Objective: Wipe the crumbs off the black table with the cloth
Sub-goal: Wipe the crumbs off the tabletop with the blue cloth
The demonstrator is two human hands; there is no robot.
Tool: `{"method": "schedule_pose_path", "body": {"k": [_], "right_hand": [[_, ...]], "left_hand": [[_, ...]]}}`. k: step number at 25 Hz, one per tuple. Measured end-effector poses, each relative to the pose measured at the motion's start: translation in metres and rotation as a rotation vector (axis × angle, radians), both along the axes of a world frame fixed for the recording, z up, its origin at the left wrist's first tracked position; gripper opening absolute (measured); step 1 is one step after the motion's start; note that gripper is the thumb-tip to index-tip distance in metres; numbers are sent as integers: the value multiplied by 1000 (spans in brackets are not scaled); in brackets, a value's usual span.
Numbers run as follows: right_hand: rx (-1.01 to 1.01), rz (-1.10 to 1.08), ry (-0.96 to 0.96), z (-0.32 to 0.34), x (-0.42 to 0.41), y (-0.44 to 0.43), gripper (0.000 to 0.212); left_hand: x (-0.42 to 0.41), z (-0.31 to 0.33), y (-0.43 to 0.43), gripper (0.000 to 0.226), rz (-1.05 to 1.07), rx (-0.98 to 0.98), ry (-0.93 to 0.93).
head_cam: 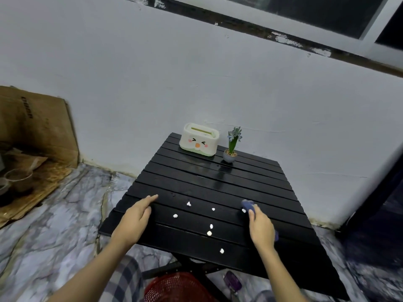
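Observation:
A black slatted table (pixel 218 182) stands against the wall. Several white crumbs (pixel 209 233) lie scattered across its near half. My right hand (pixel 260 227) rests on the right side of the table, closed over a blue cloth (pixel 247 205) that sticks out past my fingers. One crumb (pixel 243 211) sits right beside the cloth's front end. My left hand (pixel 136 216) lies flat on the table's left edge, fingers apart, holding nothing.
A cream tissue box with a face (pixel 199 140) and a small potted plant (pixel 232 147) stand at the table's far end. A red basket (pixel 176 288) sits on the floor under the near edge. Cardboard (pixel 37 127) leans at the left.

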State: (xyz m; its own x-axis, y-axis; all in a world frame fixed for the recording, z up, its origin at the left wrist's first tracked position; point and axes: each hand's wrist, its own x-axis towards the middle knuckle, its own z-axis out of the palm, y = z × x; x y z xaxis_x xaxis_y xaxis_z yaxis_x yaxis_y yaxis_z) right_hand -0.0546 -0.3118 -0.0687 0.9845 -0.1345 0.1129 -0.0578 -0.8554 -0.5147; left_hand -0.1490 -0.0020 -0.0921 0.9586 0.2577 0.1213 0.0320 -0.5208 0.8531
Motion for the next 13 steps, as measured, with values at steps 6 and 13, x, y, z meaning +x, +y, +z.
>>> {"method": "schedule_pose_path", "body": {"k": [6, 13], "right_hand": [[-32, 289, -26, -5, -1, 58, 37], [137, 631, 131, 0, -18, 70, 28]], "left_hand": [[4, -4, -7, 42, 19, 193, 65], [3, -3, -8, 42, 38, 243, 83]]}}
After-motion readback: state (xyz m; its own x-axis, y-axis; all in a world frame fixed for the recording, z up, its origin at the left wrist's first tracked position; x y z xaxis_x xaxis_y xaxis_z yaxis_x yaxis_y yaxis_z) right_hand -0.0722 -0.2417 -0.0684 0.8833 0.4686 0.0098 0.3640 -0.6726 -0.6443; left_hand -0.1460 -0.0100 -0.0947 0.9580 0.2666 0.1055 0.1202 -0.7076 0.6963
